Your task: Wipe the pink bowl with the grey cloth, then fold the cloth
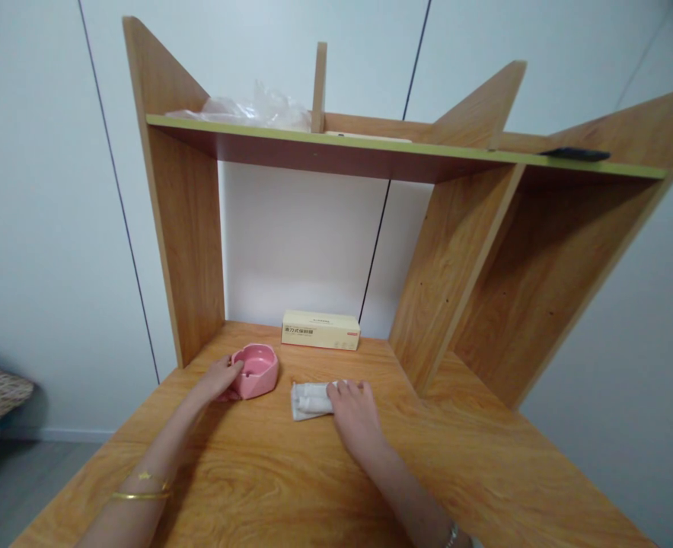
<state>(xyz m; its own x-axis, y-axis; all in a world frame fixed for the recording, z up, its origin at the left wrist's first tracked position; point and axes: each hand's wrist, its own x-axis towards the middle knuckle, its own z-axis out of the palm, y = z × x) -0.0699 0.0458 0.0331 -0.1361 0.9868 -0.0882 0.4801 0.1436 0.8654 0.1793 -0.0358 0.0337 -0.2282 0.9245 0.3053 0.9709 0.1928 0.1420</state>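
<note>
My left hand (221, 377) rests against the left side of a pink ashtray-like dish (256, 369) on the wooden desk (291, 487), fingers curled round its edge. My right hand (352, 407) lies flat on a folded white cloth (310, 399) just right of the dish, fingers stretched over the cloth's right end. Both hands are near the middle of the desk, in front of the shelf's open bay.
A long cream box (320, 329) lies at the back of the desk against the wall. A wooden shelf unit (188, 228) rises above, with crumpled clear plastic (250, 110) on its top board and a dark flat object (575, 154) at the right. Slanted side panels (456, 266) stand at the right.
</note>
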